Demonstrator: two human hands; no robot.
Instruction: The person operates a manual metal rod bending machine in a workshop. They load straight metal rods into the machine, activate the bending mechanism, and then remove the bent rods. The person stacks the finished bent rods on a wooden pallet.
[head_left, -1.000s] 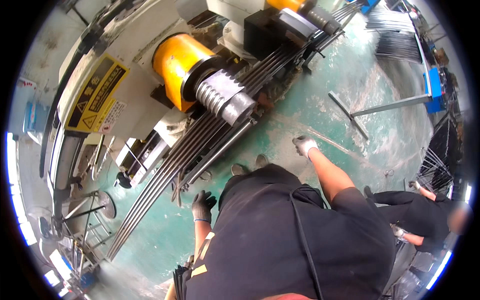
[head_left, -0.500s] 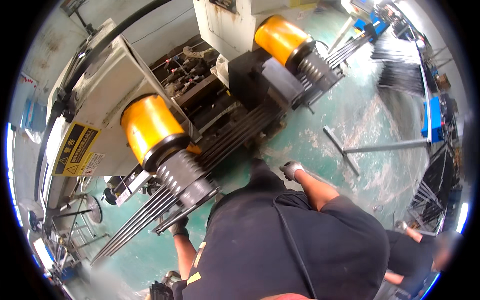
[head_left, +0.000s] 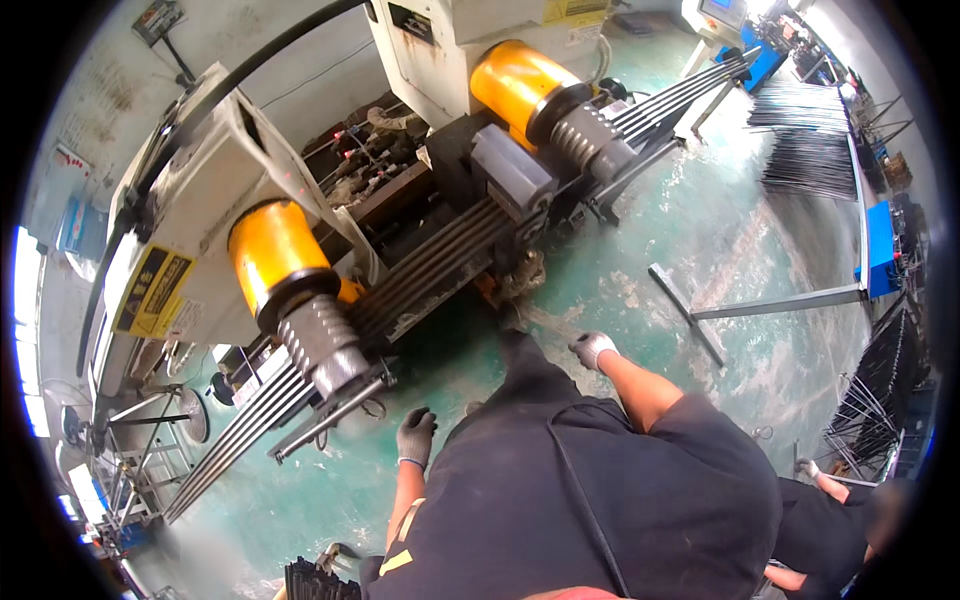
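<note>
My left hand (head_left: 415, 436), in a grey work glove, hangs beside my left leg with its fingers curled in. It is apart from the machine and nothing shows in it. My right hand (head_left: 592, 349), gloved too, hangs over the green floor to the right of my leg. Its fingers are loosely closed with nothing visible in them. Ahead is a machine with two orange cylinders, a left one (head_left: 280, 248) and a right one (head_left: 520, 85), each ending in a ribbed dark metal part. Several long thin metal bars (head_left: 245, 432) lie side by side across it, below the cylinders.
A metal stand (head_left: 780, 302) reaches across the floor at right, near a stack of dark rods (head_left: 810, 160). At lower right another person (head_left: 825, 520) is working. A bundle of black pieces (head_left: 315, 580) sits at bottom left. Machine housings (head_left: 215, 190) stand ahead.
My left hand has come away from under the machine's left end and moved right, toward my leg. The machine now sits slightly farther left in view. My right hand hangs much as before.
</note>
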